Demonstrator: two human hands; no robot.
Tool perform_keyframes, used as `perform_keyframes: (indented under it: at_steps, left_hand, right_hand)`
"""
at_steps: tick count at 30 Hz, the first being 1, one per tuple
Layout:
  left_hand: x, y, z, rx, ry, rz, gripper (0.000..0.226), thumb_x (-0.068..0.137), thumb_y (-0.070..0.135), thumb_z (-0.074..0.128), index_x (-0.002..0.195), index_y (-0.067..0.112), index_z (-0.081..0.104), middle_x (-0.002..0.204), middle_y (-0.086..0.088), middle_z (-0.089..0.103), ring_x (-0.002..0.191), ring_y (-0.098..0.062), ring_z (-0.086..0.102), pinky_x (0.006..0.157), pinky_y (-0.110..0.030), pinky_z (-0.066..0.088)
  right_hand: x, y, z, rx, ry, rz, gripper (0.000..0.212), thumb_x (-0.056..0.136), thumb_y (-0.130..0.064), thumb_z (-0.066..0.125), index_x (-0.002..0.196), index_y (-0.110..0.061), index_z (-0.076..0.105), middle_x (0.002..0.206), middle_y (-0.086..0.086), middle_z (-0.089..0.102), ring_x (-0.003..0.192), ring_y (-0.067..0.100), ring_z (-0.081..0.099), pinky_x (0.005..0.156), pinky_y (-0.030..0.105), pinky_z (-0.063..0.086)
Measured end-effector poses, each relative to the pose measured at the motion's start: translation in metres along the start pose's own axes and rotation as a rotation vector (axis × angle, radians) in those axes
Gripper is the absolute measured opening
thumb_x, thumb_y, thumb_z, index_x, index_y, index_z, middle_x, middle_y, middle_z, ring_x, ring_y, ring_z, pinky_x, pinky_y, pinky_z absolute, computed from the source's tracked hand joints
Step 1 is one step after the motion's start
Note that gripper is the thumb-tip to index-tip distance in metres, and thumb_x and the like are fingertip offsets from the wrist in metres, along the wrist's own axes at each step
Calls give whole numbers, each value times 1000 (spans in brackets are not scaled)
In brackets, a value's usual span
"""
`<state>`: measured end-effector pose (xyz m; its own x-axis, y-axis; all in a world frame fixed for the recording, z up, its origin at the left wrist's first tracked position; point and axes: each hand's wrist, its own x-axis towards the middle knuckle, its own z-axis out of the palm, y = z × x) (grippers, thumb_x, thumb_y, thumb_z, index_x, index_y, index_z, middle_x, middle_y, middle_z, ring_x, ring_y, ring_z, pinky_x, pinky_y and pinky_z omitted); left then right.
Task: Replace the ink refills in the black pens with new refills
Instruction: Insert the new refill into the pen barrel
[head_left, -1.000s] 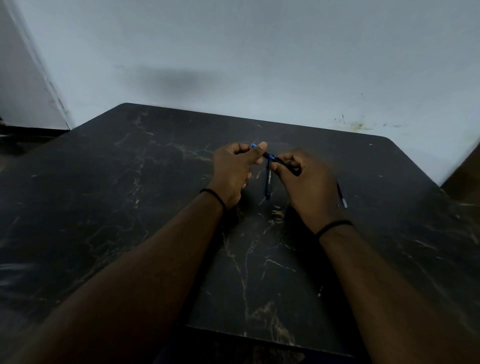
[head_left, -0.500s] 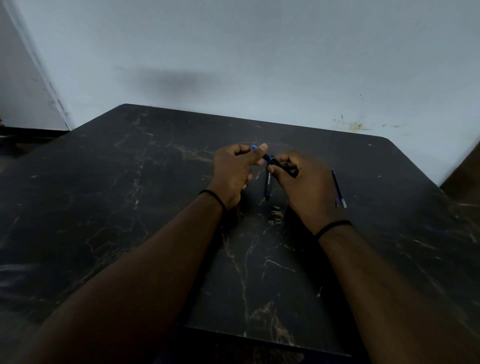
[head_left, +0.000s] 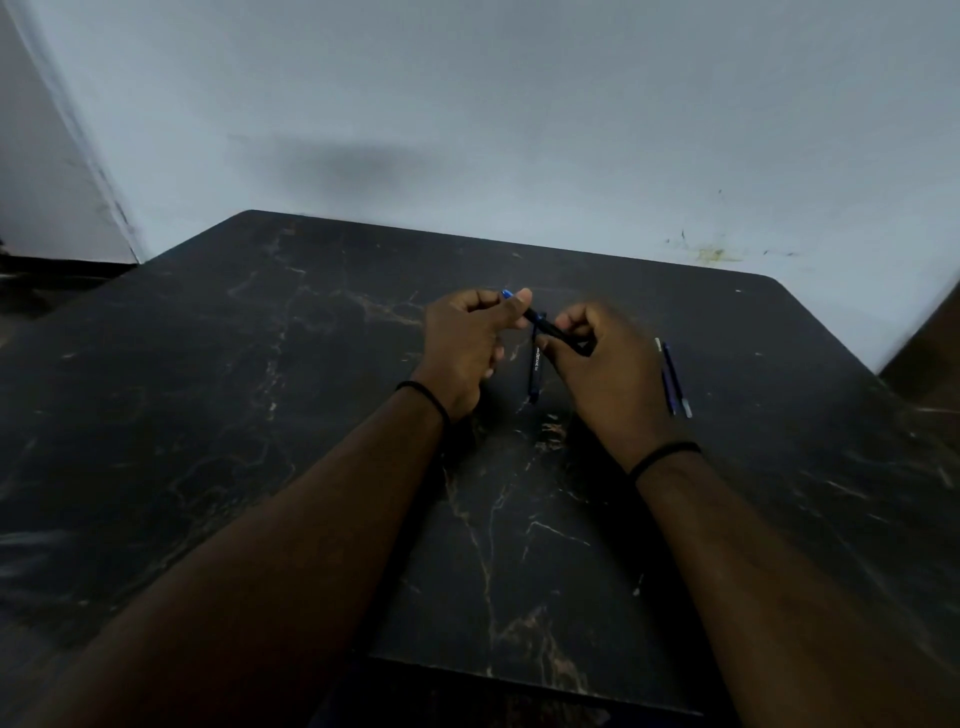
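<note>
Head view: both hands' fingers pinch one black pen (head_left: 549, 328), left hand (head_left: 467, 343) and right hand (head_left: 608, 374).

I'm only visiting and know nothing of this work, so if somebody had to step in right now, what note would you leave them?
Left hand: grips the blue-tipped end of a slim black pen.
Right hand: pinches the pen's other end, so it spans both hands above the dark marble-patterned table.
Second black pen with white lettering: lies on the table between the hands.
Two thin blue refills: lie on the table right of the right hand.
Done: cannot tell whether any refill is swapped.
Left: open the held pen, swap its refill, then the other.
</note>
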<state>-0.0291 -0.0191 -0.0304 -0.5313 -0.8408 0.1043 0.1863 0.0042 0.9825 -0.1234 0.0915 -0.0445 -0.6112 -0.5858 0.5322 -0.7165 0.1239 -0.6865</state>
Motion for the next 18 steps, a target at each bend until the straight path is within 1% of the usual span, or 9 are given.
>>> perform_keyframes:
  at_steps: [1, 4, 5, 7, 10, 13, 15, 16, 18]
  left_hand:
    - [0, 0, 0, -5, -1, -3, 22, 88, 25, 72, 93, 4, 68, 79, -6, 70, 38, -9, 41, 33, -17, 26]
    - [-1, 2, -2, -19, 5, -10, 26, 88, 23, 72, 99, -1, 69, 84, -9, 72, 39, -11, 43, 34, -18, 28]
    - [-1, 3, -2, -22, 4, -10, 27, 88, 22, 72, 100, -2, 69, 86, -10, 73, 40, -11, 44, 34, -18, 29]
    - [-2, 3, -1, -31, 0, -8, 29, 88, 21, 71, 102, -5, 68, 87, -12, 72, 39, -10, 43, 33, -18, 29]
    - [-2, 3, -1, -34, -2, -8, 32, 88, 20, 71, 104, -7, 67, 86, -11, 72, 38, -10, 43, 33, -19, 29]
    - [-1, 3, -1, -34, -9, -5, 30, 89, 20, 71, 104, -6, 68, 86, -12, 72, 37, -9, 43, 33, -19, 29]
    - [-2, 4, -1, -34, 1, -4, 31, 89, 20, 70, 104, -6, 68, 88, -14, 73, 37, -9, 43, 33, -19, 29]
    - [-2, 4, -1, -33, 4, -2, 31, 89, 20, 70, 105, -7, 68, 90, -15, 73, 37, -10, 42, 33, -19, 29]
    - [-2, 4, -1, -35, 1, 5, 31, 89, 19, 70, 104, -8, 68, 91, -17, 73, 38, -10, 42, 33, -19, 29]
  right_hand:
    - [0, -1, -1, -11, -19, 3, 8, 91, -31, 70, 85, -28, 64, 81, -7, 67, 78, 13, 64, 73, 41, 55]
    - [-2, -5, -4, -82, -79, -4, 26, 101, -40, 53, 86, -23, 66, 77, -2, 67, 74, 16, 63, 73, 43, 54]
    - [-2, -7, -4, -80, -86, -3, 26, 101, -41, 52, 87, -23, 65, 78, -3, 68, 75, 16, 64, 74, 42, 54]
    - [-1, -7, -3, -34, -68, 20, 10, 96, -39, 62, 93, -30, 61, 84, -11, 64, 81, 12, 63, 76, 35, 53]
    - [-2, -6, 0, -24, -17, 47, 20, 86, -30, 76, 90, -32, 57, 82, -15, 59, 80, 10, 61, 72, 34, 52]
    - [-2, -5, -1, -33, -33, 36, 12, 92, -33, 69, 84, -29, 60, 77, -9, 63, 76, 13, 62, 72, 40, 54]
    - [-2, -5, -1, -63, -65, 27, 20, 98, -39, 58, 82, -28, 61, 75, -4, 65, 73, 15, 62, 72, 43, 54]
    - [-3, -8, -2, -83, -82, 24, 22, 100, -41, 54, 83, -29, 61, 75, -3, 65, 74, 16, 63, 73, 43, 54]
    - [-3, -9, -3, -67, -77, 25, 13, 99, -42, 57, 90, -33, 60, 80, -7, 66, 78, 12, 63, 75, 38, 55]
